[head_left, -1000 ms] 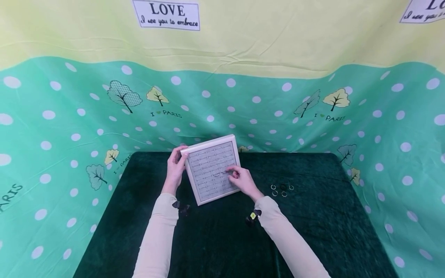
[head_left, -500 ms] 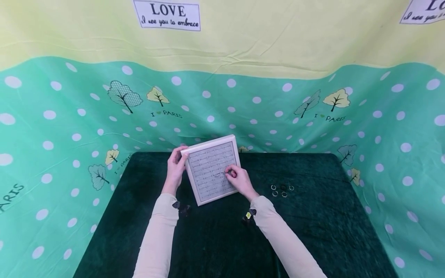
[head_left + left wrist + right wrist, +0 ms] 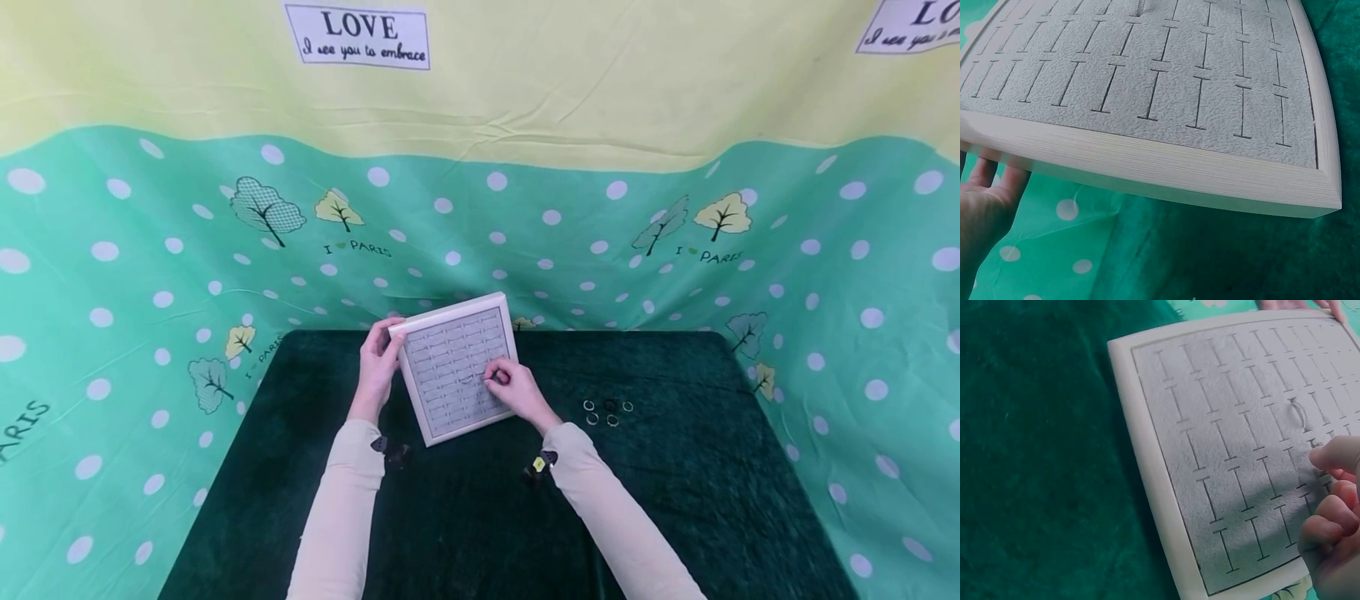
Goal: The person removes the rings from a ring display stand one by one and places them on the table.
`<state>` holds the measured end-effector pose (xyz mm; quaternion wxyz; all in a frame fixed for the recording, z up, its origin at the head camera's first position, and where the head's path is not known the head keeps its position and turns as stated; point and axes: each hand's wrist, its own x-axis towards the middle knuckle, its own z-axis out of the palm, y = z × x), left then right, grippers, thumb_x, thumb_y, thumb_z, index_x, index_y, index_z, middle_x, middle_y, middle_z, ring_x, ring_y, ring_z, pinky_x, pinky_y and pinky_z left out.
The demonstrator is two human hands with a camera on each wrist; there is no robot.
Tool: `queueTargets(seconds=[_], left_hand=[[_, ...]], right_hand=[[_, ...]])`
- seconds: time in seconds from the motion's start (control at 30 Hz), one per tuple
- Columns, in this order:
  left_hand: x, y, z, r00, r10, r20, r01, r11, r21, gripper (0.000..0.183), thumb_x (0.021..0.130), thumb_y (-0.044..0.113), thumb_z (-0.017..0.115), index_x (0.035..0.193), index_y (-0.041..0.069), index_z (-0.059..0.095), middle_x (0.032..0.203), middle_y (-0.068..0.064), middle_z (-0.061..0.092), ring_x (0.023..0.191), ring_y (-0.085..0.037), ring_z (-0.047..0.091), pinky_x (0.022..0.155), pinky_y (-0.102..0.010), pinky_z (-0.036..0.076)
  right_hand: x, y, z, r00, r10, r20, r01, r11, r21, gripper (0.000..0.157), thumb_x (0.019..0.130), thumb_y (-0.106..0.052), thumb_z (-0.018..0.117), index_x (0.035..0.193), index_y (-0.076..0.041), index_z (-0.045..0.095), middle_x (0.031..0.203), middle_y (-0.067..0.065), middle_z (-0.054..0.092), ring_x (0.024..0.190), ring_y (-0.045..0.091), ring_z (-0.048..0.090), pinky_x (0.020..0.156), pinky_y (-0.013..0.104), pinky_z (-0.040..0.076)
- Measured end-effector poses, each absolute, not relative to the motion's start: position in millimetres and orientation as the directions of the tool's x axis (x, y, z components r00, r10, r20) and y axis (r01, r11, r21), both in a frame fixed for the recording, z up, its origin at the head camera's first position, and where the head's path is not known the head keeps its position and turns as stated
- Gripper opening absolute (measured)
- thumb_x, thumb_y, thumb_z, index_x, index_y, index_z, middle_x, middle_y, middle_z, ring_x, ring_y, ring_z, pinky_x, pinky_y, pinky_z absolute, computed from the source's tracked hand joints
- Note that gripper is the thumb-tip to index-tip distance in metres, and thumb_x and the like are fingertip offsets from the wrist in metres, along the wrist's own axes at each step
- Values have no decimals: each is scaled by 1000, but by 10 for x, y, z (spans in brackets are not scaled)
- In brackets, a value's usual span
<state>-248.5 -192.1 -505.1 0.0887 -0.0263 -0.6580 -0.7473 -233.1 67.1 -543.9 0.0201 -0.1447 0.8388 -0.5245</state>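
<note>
A square ring display tray (image 3: 447, 313) with a pale wooden frame is propped at a tilt, its grey padded face cut with rows of slots. At the upper left corner my left hand (image 3: 377, 371) grips the frame, thumb on the front; its fingers reach under the rim in the left wrist view. My right hand (image 3: 519, 392) pinches a small ring (image 3: 1316, 445) against the slots right of the middle, the fingertips hiding most of it. Beside it, a silvery ring (image 3: 1299, 414) stands upright in a slot.
On the dark green velvet cloth (image 3: 675, 483) to the right lie several loose rings (image 3: 612, 421) in a small group. A green and yellow patterned curtain (image 3: 555, 250) hangs behind the table and along both sides.
My right hand has shifted slightly left across the tray, its fingers drawing closer together over the ring. The left hand and the tray hold their place.
</note>
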Motion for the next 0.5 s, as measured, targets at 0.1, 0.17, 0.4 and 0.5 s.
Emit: queueTargets(seconds=[0.1,0.17,0.4,0.5], left_hand=[[-2486,-1911,-5060,-982,-105,156,168,-122,978,37,97,23,59,128,4,51,136,-9,49,100,-24,56,75,-34,52],[-2486,-1906,-5067,-981,-110,159,172,-120,978,37,97,23,59,127,4,51,135,-9,50,99,-24,56,75,-34,52],[-2496,-1915,-5083,-982,-119,149,163,-109,981,35,98,21,58,128,5,51,139,-11,48,101,-23,55,75,-34,51],[-2483,-1916,-5046,-984,-109,142,154,-115,981,35,99,17,56,130,2,49,140,-12,46,101,-22,55,76,-34,51]], right_hand=[[-2319,675,-5439,-965,-247,90,-183,389,-903,7,91,-4,66,92,-9,62,79,3,46,75,19,47,67,30,38],[-2311,677,-5438,-968,-237,77,-165,380,-910,7,90,-4,66,92,-9,62,79,3,46,75,19,47,67,30,38],[-2259,694,-5407,-971,-230,58,-139,354,-925,7,90,-3,66,92,-8,62,79,3,47,76,20,47,69,31,38],[-2224,714,-5394,-971,-229,63,-139,333,-933,6,90,-3,66,92,-7,61,79,4,47,76,20,47,70,32,38]])
